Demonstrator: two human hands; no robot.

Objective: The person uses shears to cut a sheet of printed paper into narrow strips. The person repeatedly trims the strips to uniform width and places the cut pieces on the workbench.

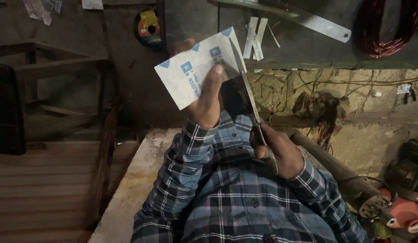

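The sheet (195,72) is up in front of me, a white piece with blue triangles and small blue squares printed on it, held out over the dark bench (308,49) so that its right edge hangs free in the air. I keep it tilted, one corner up, so the edge lines up with the blades. My left hand (208,96) pinches it from behind and below, thumb pressed flat on the printed face and the fingers hidden behind, one fingertip showing over the top edge; that grip keeps the sheet stiff near the cut.

The scissors (249,96) are in my right hand (281,155), which is closed round the handles close to my chest, fingers through the loops as far as I can tell. The long blades run up and away from me along the sheet's right edge, touching it near the top corner; how far apart the blades stand is hard to tell in this light.

On the bench beyond lie a few narrow white strips (255,38), just past the sheet. Farther right lie a steel ruler (317,24) and a coil of reddish wire (389,27). To the left of the sheet sits a small spool (149,28) with a yellow label.
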